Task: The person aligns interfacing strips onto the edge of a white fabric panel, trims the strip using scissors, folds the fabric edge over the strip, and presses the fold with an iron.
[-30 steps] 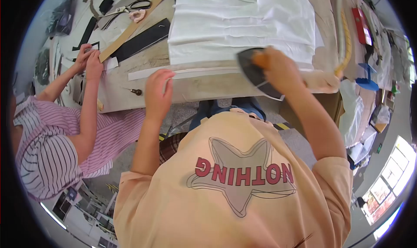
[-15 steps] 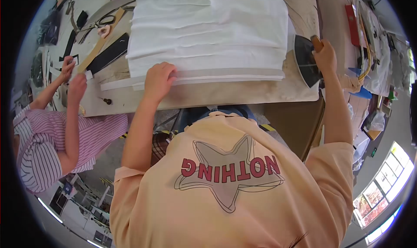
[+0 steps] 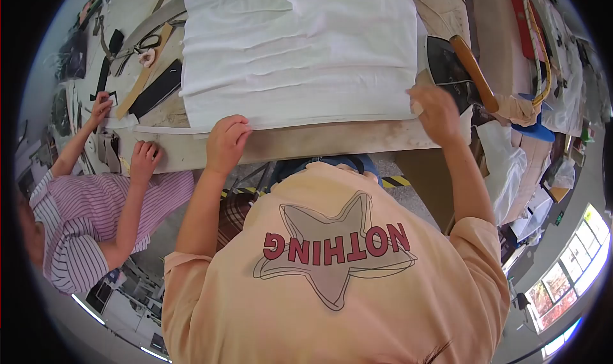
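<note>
White fabric lies spread on the table, its near edge running close to the table's front. At that edge's left end, my left hand is closed with thumb and fingers together on the fabric. My right hand pinches the fabric's near right corner, slightly blurred. Just beyond my right hand, an iron with a wooden handle rests on the table, out of my grasp. A narrow pale strip extends left from beneath the fabric edge.
At the left, a co-worker in striped clothes has both hands at the table. Black scissors, a tan strip and a black piece lie between that person and the fabric. A red object is at the right.
The iron was moved right, set down and released. My right hand has come back left to the fabric corner. The fabric's near edge now covers the grey and white bands.
</note>
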Available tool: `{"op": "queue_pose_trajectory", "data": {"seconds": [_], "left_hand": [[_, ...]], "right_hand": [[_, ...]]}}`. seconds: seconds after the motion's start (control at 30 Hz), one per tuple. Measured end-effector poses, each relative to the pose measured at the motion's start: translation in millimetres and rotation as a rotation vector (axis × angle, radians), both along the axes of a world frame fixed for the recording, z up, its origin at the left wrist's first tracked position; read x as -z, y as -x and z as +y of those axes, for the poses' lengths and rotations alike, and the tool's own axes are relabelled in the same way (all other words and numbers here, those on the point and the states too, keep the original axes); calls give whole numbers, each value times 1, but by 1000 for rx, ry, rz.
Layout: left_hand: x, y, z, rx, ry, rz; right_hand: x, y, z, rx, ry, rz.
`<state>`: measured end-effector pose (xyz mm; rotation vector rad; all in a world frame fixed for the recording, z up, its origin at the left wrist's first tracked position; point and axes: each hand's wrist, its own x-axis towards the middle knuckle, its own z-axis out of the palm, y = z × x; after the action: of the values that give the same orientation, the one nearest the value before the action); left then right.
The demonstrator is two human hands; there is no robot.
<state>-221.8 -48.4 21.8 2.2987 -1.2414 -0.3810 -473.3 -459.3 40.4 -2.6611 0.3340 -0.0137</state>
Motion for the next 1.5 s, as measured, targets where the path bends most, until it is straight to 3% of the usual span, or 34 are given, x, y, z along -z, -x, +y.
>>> {"op": "queue_pose_trajectory", "data": {"seconds": [0.03, 0.17, 0.33, 0.4, 0.47, 0.57, 0.63, 0.7, 0.77, 0.83, 0.93, 1.0, 1.13, 1.27, 1.37, 1.5], "left_hand": [[0, -1, 1, -14, 25, 0], [-15, -11, 11, -22, -3, 28], [-34, -44, 33, -76, 42, 160], [-47, -68, 40, -234, 4, 236], [-58, -100, 41, -232, 27, 169], [-58, -154, 38, -279, 52, 145], [-47, -185, 24, -263, 66, 113], [-43, -197, 2, -94, 64, -238], [-46, -161, -29, -75, 64, -567], [-31, -110, -40, 133, 95, -496], [10, -12, -41, 590, 122, -141], [24, 33, -44, 765, 119, -100], [30, 57, -54, 522, -29, -58], [36, 34, -48, 471, -157, -98], [28, 41, -55, 408, -111, -169], [40, 42, -67, 343, 0, -220]], "right_hand": [[4, 0, 16, 81, -176, 100], [18, 11, 21, 145, -308, 181], [19, 19, 24, 157, -333, 161], [21, 24, 31, 92, -161, 119], [23, 25, 41, 60, -65, 95], [21, 26, 79, 248, 46, -11], [25, 20, 113, 195, 42, -3], [28, 12, 143, 136, 26, 13], [32, -2, 164, 117, 49, 43], [39, -3, 165, 112, 57, 52], [52, 13, 142, 187, 152, 146], [53, 20, 124, 165, 154, 164], [56, 21, 107, 133, 139, 188], [54, 23, 104, 133, 91, 179], [52, 19, 102, 147, 94, 158], [52, 16, 107, -26, 74, 3]]}}
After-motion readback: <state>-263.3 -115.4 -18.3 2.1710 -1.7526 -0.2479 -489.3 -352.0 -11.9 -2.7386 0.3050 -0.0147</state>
